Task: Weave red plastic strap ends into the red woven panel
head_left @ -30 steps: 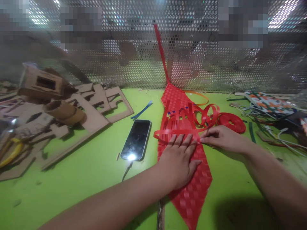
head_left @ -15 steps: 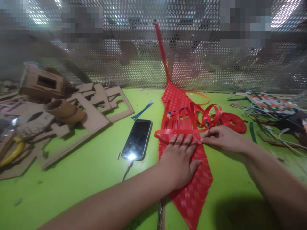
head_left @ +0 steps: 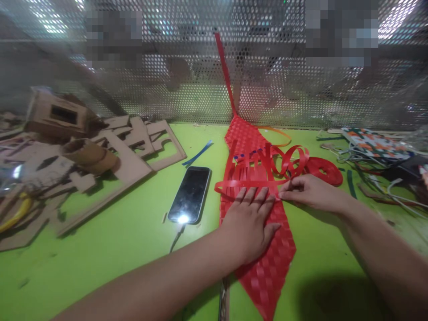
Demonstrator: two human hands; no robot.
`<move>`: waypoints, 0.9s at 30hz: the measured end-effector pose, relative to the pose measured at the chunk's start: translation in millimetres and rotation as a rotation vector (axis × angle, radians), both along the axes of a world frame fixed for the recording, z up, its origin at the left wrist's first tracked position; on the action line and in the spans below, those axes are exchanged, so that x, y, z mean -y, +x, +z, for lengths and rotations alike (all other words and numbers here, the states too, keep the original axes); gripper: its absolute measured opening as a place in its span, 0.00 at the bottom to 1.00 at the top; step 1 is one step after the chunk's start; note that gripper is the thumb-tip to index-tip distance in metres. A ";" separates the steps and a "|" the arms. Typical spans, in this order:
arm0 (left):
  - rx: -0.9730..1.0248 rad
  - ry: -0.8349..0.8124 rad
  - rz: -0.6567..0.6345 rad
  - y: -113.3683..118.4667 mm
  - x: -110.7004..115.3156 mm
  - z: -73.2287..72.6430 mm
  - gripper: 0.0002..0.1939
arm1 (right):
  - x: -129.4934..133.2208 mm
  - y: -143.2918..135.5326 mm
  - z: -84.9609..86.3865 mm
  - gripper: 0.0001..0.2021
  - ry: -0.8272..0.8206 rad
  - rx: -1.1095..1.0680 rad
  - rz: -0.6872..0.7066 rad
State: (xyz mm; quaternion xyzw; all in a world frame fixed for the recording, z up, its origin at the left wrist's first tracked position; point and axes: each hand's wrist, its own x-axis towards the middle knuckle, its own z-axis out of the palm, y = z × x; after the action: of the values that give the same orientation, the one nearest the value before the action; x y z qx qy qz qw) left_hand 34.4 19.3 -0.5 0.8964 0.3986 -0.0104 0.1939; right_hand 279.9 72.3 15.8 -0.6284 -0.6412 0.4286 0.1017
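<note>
Over by the middle of the counter (head_left: 133, 240), the L hand (head_left: 249, 232) lies palm-down, fingers slightly fanned, flat on the red mat (head_left: 276, 263) w/ nothing gripped. At its 2 o'clock, the R hand (head_left: 310, 191) has thumb & index drawn narrow, apparently pinching a red strip (head_left: 245, 183) at the mat's edge; the exact hold's partly hidden.

IMO best to press evenly w/ that palm so the weave doesn't creep, & draw the strip low and level, b/c lifting would likely buckle the edge. Its loop bulges past the mat's 9 o'clock side, so I'd ease it in slowly, check for twists, then snug it against the rows by the fingertips. Loose ends (head_left: 257, 171) at the L hand's 12 look apt to snag; worth fanning them apart.

Farther out, a red roll (head_left: 329, 166) sits at the R hand's 1 o'clock, so prob no need to tug. The mat's far end reaches 12, by the perforated screen (head_left: 160, 96); its near point aims at 6. A phone (head_left: 192, 191), light on, lies at the L hand's 10, cardboard pieces (head_left: 125, 156) beyond. Patterned woven piece (head_left: 371, 142): R hand's 2 o'clock.
</note>
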 end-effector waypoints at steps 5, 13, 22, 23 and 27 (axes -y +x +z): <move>0.003 0.011 0.009 0.6 0.8 1.1 0.38 | -0.1 -1.3 -1.3 0.21 0.020 0.037 0.036; -0.009 0.081 0.006 0.3 3.7 -1.2 0.37 | 0.9 -5.1 -3.0 0.17 0.069 0.126 0.031; -0.182 0.388 0.014 12.4 24.2 -3.5 0.29 | -0.1 -5.1 -6.4 0.15 0.057 0.057 0.010; -0.206 0.410 -0.002 13.0 27.8 -3.7 0.28 | -0.6 -4.4 -7.2 0.14 0.047 0.059 0.007; -0.233 0.466 -0.008 12.8 38.6 -4.4 0.27 | -2.1 -2.8 -10.2 0.13 0.024 0.057 0.003</move>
State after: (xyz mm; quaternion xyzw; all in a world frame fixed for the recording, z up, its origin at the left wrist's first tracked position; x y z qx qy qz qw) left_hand 47.2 -19.3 -4.9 0.9111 0.4065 -0.0223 -0.0650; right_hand 277.1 74.4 5.7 -0.6383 -0.6497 0.4029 0.0903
